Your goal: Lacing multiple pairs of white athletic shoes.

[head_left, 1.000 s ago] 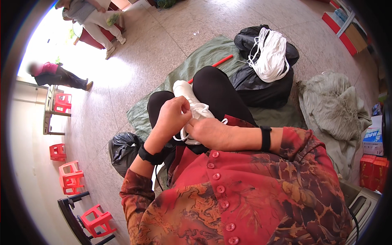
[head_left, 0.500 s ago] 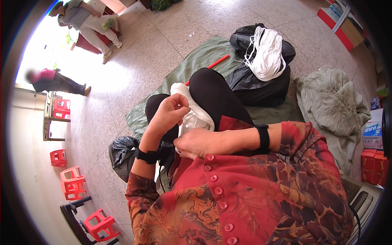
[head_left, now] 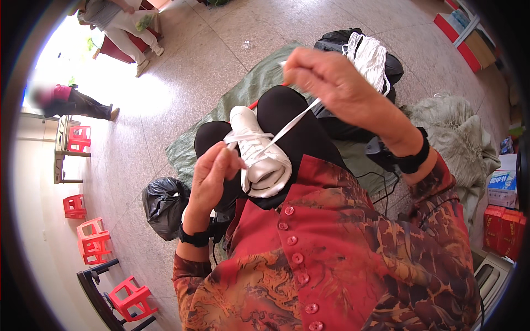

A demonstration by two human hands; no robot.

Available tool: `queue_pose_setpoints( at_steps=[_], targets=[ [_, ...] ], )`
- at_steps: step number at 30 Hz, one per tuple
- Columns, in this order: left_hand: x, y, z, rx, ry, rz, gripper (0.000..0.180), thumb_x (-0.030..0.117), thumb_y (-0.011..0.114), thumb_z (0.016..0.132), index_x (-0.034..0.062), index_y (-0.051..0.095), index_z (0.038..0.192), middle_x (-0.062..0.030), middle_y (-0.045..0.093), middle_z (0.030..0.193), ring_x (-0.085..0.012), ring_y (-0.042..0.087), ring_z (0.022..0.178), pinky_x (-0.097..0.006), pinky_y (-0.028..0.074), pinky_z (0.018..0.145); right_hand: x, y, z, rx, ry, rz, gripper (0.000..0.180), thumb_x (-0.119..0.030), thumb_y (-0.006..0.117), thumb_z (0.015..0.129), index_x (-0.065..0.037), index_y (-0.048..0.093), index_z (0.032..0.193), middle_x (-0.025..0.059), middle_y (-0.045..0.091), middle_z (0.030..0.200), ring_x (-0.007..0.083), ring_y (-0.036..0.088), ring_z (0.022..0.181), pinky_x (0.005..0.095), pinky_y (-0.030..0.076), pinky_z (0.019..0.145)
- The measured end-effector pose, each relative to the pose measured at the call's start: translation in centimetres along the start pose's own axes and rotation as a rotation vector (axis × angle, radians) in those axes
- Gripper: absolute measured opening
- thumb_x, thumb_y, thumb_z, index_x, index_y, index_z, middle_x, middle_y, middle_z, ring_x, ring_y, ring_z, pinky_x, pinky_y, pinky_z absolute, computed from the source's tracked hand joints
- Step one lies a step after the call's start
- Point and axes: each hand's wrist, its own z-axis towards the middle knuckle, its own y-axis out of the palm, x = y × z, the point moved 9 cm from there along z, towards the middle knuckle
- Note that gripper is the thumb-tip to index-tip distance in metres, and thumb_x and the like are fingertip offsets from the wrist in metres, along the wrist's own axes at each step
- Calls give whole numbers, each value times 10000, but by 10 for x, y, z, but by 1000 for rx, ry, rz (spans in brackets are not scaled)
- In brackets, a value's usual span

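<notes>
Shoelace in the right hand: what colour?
White, like the shoe; the shoelace shows best in the head view.

The heel of the white shoe [head_left: 259, 157] is tucked behind the red patterned shirt [head_left: 342, 259], so its back end cannot be seen. The far end of the white lace [head_left: 290, 127] vanishes inside the right hand [head_left: 331, 83], and its near end under the fingers [head_left: 229, 160] of the left hand [head_left: 212, 179]. A person far left [head_left: 66, 99] is blurred. Another person at the far edge [head_left: 118, 19] is cut off by the picture's rim. Print on the boxes at right [head_left: 502, 185] is too small to tell.
</notes>
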Motion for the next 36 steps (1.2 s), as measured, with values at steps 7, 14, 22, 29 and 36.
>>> queue_pose_setpoints(
  at_steps=[7, 14, 22, 29, 36],
  targets=[
    [-40, -85, -60, 431, -13, -390, 361, 252, 416, 1060, 111, 378, 730, 49, 245, 606, -73, 216, 509, -264, 240, 483, 63, -45, -40, 128, 276, -182, 250, -18, 497, 969, -34, 496, 1218, 49, 536, 744, 121, 525, 672, 289, 470, 648],
    [-13, -176, -117, 921, 53, 766, 319, 195, 442, 1045, 51, 455, 761, -9, 378, 651, -127, 390, 564, -296, 337, 516, 42, 88, -75, -256, 118, 145, 82, -9, 519, 903, 5, 569, 966, 184, 614, 837, 356, 626, 797, 387, 492, 690],
    [-37, -33, -64, 294, -33, 701, 164, 48, 456, 985, -17, 604, 1013, -112, 505, 838, -225, 519, 801, -313, 414, 737, 51, 121, -84, -378, 66, -22, 57, -50, 541, 881, 5, 553, 874, 187, 560, 859, 382, 581, 844, 430, 467, 725],
    [-33, -16, -46, 307, 42, 672, 190, -29, 516, 939, -8, 635, 1086, -104, 595, 773, -194, 581, 722, -308, 475, 688, 50, 125, -77, -381, 58, -92, 68, -47, 521, 874, 4, 552, 841, 191, 568, 852, 399, 586, 817, 452, 483, 720],
    [-50, -34, -56, 456, -39, 467, 43, -11, 618, 897, -22, 625, 938, -73, 642, 768, -120, 609, 704, -271, 489, 651, 50, 133, -73, -386, 87, -79, 88, -55, 536, 880, 13, 555, 828, 197, 565, 811, 403, 586, 803, 456, 477, 712]
  ],
)
